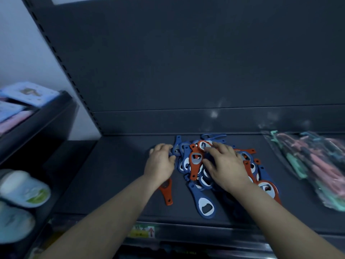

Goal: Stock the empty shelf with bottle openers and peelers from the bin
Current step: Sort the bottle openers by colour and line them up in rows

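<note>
A loose pile of blue and orange bottle openers (pixel 196 163) lies on the dark shelf (pixel 115 174). My left hand (pixel 160 163) rests at the pile's left edge, fingers spread flat and touching blue openers. My right hand (pixel 225 165) lies on top of the pile, fingers stretched out over an orange opener (pixel 204 144). One orange opener (pixel 166 193) lies apart, partly under my left wrist. A big blue opener (pixel 204 202) sticks out toward the front edge. Clear bags of pastel peelers (pixel 313 165) lie at the right. The bin is not in view.
The shelf's back panel (pixel 186 62) rises behind the pile. A slotted upright (pixel 61 62) bounds the shelf on the left. A neighbouring shelf at the left holds boxed goods (pixel 28 94) and round containers (pixel 24 189). A price tag (pixel 142 231) sits on the front rail.
</note>
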Motion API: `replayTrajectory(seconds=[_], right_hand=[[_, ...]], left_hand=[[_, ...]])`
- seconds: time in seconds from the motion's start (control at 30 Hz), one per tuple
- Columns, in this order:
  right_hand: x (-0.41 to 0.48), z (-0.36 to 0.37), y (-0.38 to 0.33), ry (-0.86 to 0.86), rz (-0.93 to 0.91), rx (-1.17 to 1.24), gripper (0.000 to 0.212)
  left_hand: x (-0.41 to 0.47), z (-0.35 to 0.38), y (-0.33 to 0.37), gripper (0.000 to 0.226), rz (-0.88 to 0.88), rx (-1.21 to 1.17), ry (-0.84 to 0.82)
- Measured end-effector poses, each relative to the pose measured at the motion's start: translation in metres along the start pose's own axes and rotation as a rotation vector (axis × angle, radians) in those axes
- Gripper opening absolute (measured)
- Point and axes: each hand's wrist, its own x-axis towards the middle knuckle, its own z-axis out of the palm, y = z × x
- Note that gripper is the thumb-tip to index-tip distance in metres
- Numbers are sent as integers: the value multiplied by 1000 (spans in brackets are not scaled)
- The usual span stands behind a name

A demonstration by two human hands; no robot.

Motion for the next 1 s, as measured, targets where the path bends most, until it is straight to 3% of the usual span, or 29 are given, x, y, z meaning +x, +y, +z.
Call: replayTrajectory(seconds=[0.13,0.33,0.5,0.63,0.7,0.77,0.87,1.0], right_hand=[[9,-1,-13,31,-36,-9,40],[8,6,-17,-58,-147,-5,40],[6,1,3,-72,-103,7,36],[6,0,2,-1,-122,-25,38],[-1,0,-7,11,-193,16,49],[-11,3,-19,-67,-275,21,75],[-22,9,-29,-176,-274,-63,101],[-24,6,-20,-224,-255,-87,97]], left_hand=[[-1,-8,-8,32,-4,14,-23],[-10,-2,3,41,36,90,-77],[-23,-8,4,39,-88,227,-87],[-29,-10,5,31,-189,159,-174],[-30,-3,13,25,-237,38,-100],[-29,7,23,14,-296,-164,-14],[-24,13,30,17,-377,-453,14],[-16,3,21,23,-292,-247,57]])
